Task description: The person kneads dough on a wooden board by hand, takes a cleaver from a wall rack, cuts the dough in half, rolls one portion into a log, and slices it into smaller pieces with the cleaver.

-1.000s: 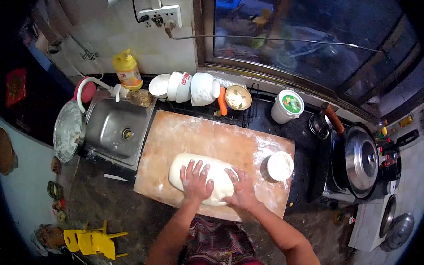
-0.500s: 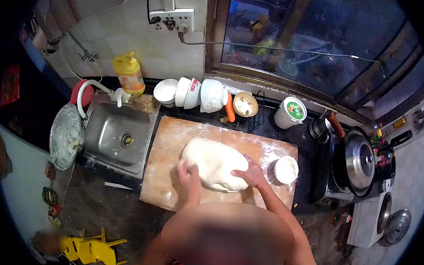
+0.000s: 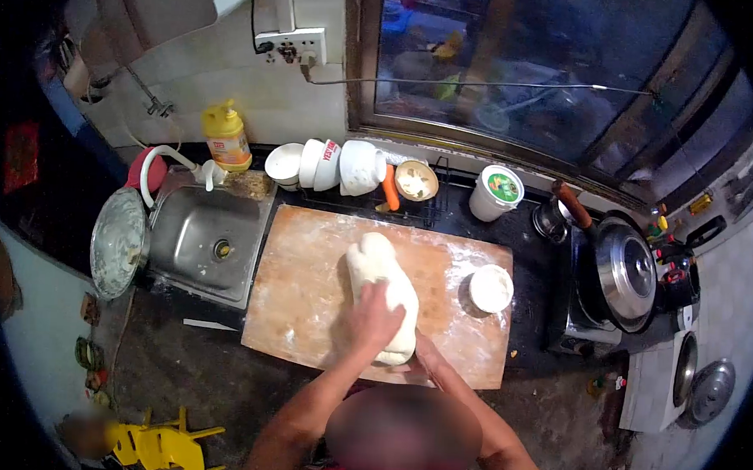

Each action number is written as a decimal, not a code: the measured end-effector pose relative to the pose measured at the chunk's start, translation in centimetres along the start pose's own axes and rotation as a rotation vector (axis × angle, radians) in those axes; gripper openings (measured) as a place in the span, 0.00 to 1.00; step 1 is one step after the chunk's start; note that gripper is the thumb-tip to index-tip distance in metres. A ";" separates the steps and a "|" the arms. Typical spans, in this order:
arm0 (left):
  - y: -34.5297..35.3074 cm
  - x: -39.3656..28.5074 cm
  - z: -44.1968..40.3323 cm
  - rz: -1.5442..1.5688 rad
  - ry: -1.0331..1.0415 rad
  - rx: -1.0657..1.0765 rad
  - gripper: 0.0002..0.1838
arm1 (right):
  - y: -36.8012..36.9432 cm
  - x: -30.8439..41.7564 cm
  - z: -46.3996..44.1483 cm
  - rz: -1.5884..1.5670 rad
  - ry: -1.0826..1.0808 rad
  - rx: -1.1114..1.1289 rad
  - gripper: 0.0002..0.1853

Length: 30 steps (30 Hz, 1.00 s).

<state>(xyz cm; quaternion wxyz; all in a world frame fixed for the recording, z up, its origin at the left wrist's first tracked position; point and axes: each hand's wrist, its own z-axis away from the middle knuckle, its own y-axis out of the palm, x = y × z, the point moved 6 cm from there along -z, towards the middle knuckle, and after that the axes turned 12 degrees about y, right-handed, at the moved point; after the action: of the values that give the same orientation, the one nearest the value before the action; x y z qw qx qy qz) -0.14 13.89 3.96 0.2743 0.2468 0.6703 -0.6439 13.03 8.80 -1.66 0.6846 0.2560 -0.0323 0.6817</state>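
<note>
A long, pale roll of dough lies on the floured wooden board, its long side pointing away from me. My left hand rests on the dough's left side and top, fingers spread. At the near end of the dough is my right hand, beside its right edge; its fingers are partly hidden by the dough and too unclear to judge. A white tub of flour stands on the right part of the board.
Left of the board is a metal sink with a floury bowl beside it. Bowls, a carrot and a lidded bucket line the back. A lidded pan sits on the stove at right.
The dough has turned from lying crosswise to pointing away from me and looks narrower. My left hand has moved onto it; my right hand has shifted to its near end.
</note>
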 end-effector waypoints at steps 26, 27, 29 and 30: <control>5.6 8.5 -20.0 -0.019 -0.018 0.374 0.35 | 2.6 15.1 -12.3 1.107 -0.624 -0.565 0.22; 5.1 8.5 -20.1 0.002 0.011 0.332 0.31 | 2.6 15.7 -12.5 1.067 -0.595 -0.546 0.22; 4.6 8.5 -19.5 0.001 -0.048 0.315 0.30 | 2.6 15.1 -12.6 0.989 -0.463 -0.370 0.21; 4.7 8.6 -19.1 0.002 -0.056 0.311 0.29 | 2.3 14.7 -12.2 0.948 -0.364 -0.217 0.21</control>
<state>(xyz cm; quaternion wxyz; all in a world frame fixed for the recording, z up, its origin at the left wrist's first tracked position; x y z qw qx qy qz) -4.12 32.96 -5.00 0.2520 0.2689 0.5543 -0.7463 8.12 26.91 -5.73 0.3065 0.2554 -0.3337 0.8541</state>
